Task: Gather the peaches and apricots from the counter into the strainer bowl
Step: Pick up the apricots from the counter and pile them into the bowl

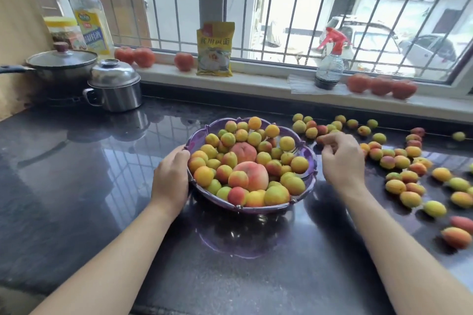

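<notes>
Left hand (172, 178) is curled around the near-left rim of the purple strainer bowl (305, 155), mid-counter and heaped with apricots and two peaches (252, 175). Right hand (341, 158) hovers past the bowl's right rim, fingers loosely curled and holding nothing I can see. Loose apricots (409, 176) litter the counter (76, 174) out to its right and far-right edge.

View: head, single wide-angle camera worn at head height, facing forward and down. Position: close over the dark polished stone desk (76, 186), both forearms entering from the lower edge. Centre of frame: purple scalloped plastic strainer bowl (304, 153), near. Upper frame: barred window (256, 7) and pale sill, farther off, straight ahead. Left edge: lidded metal pots. Right edge: desk surface running out of frame. Straight lines bow at the margins. No second view.
</notes>
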The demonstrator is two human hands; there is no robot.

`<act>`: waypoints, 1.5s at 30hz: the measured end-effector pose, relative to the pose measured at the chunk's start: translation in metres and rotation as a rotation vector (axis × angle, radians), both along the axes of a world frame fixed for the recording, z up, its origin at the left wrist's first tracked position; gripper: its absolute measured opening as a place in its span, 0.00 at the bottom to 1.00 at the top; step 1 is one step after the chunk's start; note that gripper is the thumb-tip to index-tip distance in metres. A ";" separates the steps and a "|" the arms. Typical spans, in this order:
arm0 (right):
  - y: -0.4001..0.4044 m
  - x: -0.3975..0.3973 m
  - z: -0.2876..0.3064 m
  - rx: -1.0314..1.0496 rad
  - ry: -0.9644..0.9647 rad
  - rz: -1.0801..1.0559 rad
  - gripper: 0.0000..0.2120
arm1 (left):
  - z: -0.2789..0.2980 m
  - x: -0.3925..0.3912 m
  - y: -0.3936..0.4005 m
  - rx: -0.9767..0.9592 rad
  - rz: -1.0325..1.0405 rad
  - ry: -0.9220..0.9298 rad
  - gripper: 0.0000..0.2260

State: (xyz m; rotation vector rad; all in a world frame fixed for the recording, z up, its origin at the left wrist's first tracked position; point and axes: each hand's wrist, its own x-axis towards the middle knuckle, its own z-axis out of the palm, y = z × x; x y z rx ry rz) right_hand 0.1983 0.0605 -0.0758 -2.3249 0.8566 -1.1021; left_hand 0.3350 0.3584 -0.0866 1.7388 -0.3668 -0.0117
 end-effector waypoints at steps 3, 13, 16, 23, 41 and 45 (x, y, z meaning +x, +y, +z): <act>-0.016 -0.021 -0.014 0.011 0.080 -0.078 0.10 | -0.001 0.002 0.000 -0.003 0.004 0.019 0.18; -0.048 -0.021 -0.014 0.023 0.378 -0.447 0.10 | -0.007 0.009 0.000 -0.001 0.020 0.019 0.20; -0.052 -0.017 -0.015 0.008 0.433 -0.480 0.06 | -0.007 0.009 -0.001 -0.008 0.023 0.021 0.20; -0.045 -0.025 -0.013 0.060 0.210 -0.384 0.10 | -0.007 0.008 -0.001 -0.022 0.022 0.041 0.15; 0.042 0.011 0.077 -0.029 -0.013 0.346 0.13 | -0.007 0.007 -0.003 -0.024 0.025 0.003 0.19; 0.093 0.053 0.092 -0.059 0.222 0.630 0.12 | -0.007 0.007 -0.001 -0.009 0.011 0.012 0.16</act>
